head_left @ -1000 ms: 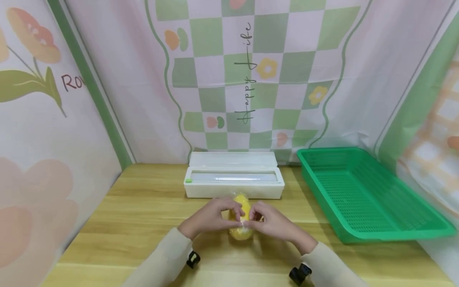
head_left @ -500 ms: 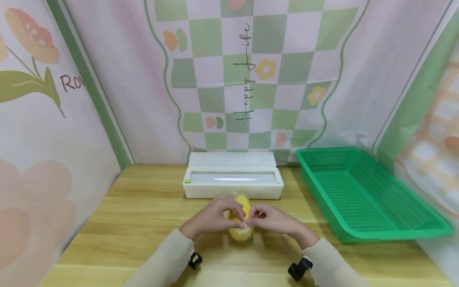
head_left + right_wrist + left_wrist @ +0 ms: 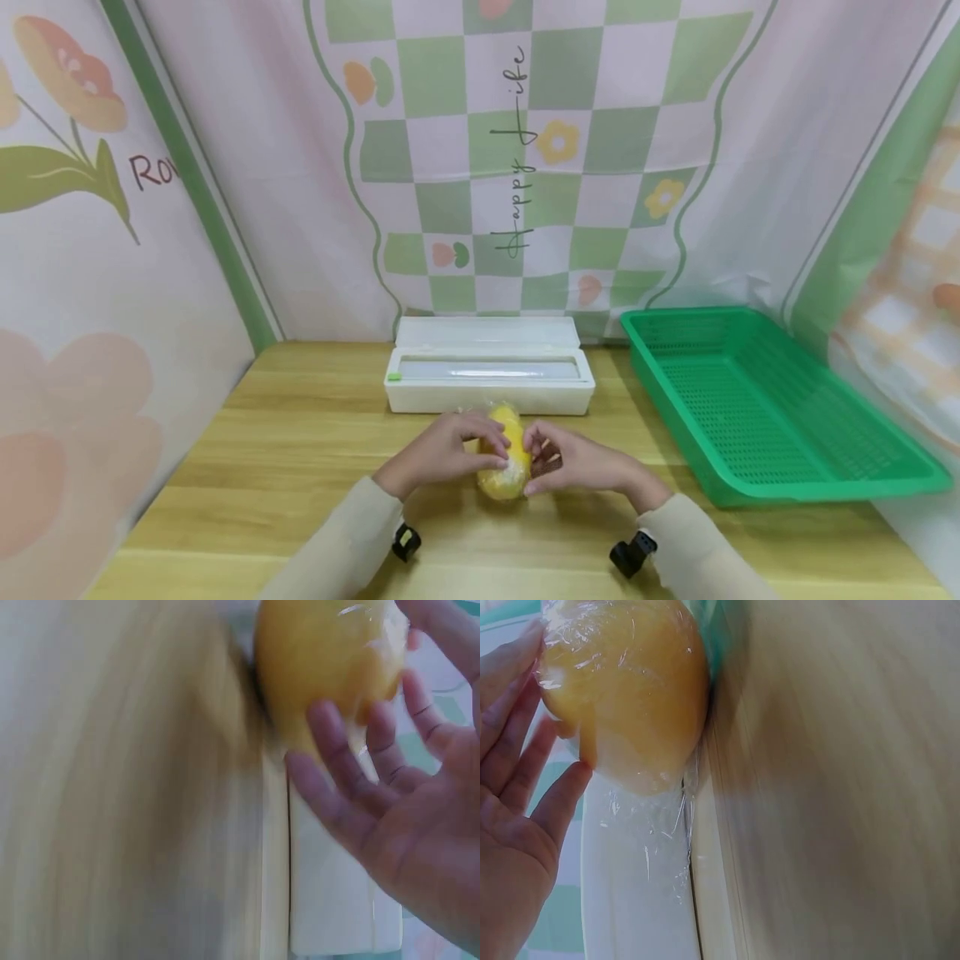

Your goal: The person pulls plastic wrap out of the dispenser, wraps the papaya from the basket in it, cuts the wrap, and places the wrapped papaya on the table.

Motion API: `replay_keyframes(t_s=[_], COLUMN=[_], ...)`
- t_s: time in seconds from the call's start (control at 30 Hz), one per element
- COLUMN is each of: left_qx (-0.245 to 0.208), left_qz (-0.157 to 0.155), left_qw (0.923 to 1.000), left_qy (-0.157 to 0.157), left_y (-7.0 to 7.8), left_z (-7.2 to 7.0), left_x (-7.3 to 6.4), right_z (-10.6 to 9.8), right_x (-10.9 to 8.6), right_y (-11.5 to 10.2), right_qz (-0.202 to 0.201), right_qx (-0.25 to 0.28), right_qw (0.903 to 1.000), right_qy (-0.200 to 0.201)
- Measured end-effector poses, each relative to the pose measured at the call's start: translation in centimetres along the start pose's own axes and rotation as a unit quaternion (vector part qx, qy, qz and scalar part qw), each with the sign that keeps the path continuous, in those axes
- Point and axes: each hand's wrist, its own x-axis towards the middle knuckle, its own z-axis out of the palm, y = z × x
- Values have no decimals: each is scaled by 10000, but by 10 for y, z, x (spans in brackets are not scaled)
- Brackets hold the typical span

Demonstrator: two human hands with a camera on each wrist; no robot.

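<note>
A yellow, rounded, fruit-like thing [image 3: 504, 483] wrapped in clear cling film lies on the table between my hands. Its film shines in the left wrist view, where a loose tail of cling film [image 3: 649, 832] sticks out from one end. My left hand [image 3: 453, 450] touches the wrapped thing from the left, thumb and fingertips resting on its top without curling round it. On the other side, my right hand [image 3: 581, 462] has its fingers loosely bent and spread, fingertips right at the thing's side, nothing held.
Just behind stands a white cling film dispenser [image 3: 491, 398], its lid raised and a roll inside. A green plastic basket [image 3: 720, 492] sits at the right on the wooden table [image 3: 300, 433]. Printed cloth hangs behind and at both sides.
My right thumb and fingers have parted from a pinch on the film at the thing's top and moved slightly right. The left hand has loosened from the film and stays at the thing.
</note>
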Motion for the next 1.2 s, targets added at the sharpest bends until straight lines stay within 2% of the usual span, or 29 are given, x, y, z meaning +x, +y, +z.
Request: replay_keyframes(t_s=[0.1,0.3,0.43,0.6,0.73,0.87,1.0,1.2], left_qx=[-60,-122,-70,-28,66,99,-129,-294], left_qz=[-116,-146,-153,-254,-128,52,6,-14], left_qw=[9999,9998,9999,9997,9999,9998,9996,9995], left_qy=[25,56,24,-34,-48,-168,-255,-111], left_y=[0,-1,0,2,1,-1,-7,-9], left_z=[0,1,1,0,-2,-6,-10,-7], left_x=[-1,-1,-1,-1,-2,-7,-12,-10], right_z=[-1,-4,-8,-9,-8,-9,-11,-10], right_x=[3,9,11,13,12,10,9,8], right_y=[3,3,2,0,1,2,0,-4], right_qz=[-20,-180,-34,86,176,245,475,694], right_qx=[63,-427,-483,-532,-628,-519,-247,-149], right_qw=[10000,9989,9988,9985,9978,9982,9979,9968], right_qy=[-66,58,-48,36,81,-150,-356,-377])
